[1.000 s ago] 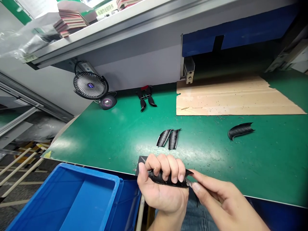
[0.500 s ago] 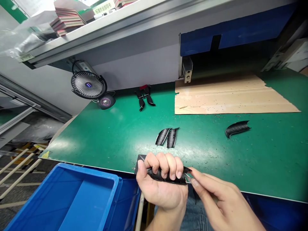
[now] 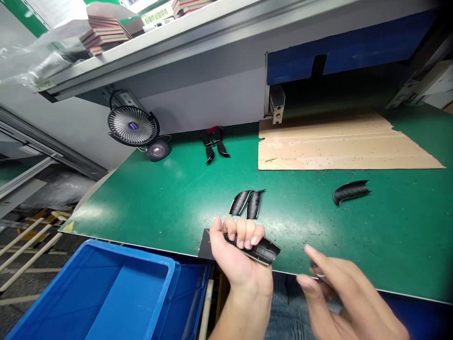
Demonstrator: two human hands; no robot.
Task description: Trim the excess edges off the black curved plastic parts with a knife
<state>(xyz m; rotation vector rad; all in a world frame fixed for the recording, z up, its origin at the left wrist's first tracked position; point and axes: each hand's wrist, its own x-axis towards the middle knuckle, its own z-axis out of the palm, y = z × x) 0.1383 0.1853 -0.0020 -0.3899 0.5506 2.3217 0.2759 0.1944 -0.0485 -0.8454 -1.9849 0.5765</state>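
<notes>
My left hand (image 3: 242,267) is closed around a curved black plastic shell (image 3: 267,251), whose ribbed hollow end sticks out to the right of the fingers. To the right and apart from it, my right hand (image 3: 348,293) is held over the table's front edge, thumb and forefinger apart. A small metal tool (image 3: 316,270) sits within its curled fingers, mostly hidden and blurred. Beyond my left hand two similar black shells (image 3: 247,204) lie side by side on the green table (image 3: 170,198). Another black shell (image 3: 351,191) lies farther right.
A blue bin (image 3: 170,269) stands at the table's front left. At the back are a small fan (image 3: 132,125), several glossy black parts (image 3: 214,146) and a cardboard sheet (image 3: 339,146). A metal-edged shelf (image 3: 159,42) overhangs the table. Dark crumbs are scattered on the tabletop.
My right hand has pulled away from the shell's end to the right, with the metal tool. My left hand has turned the shell so that more of its hollow inside shows.
</notes>
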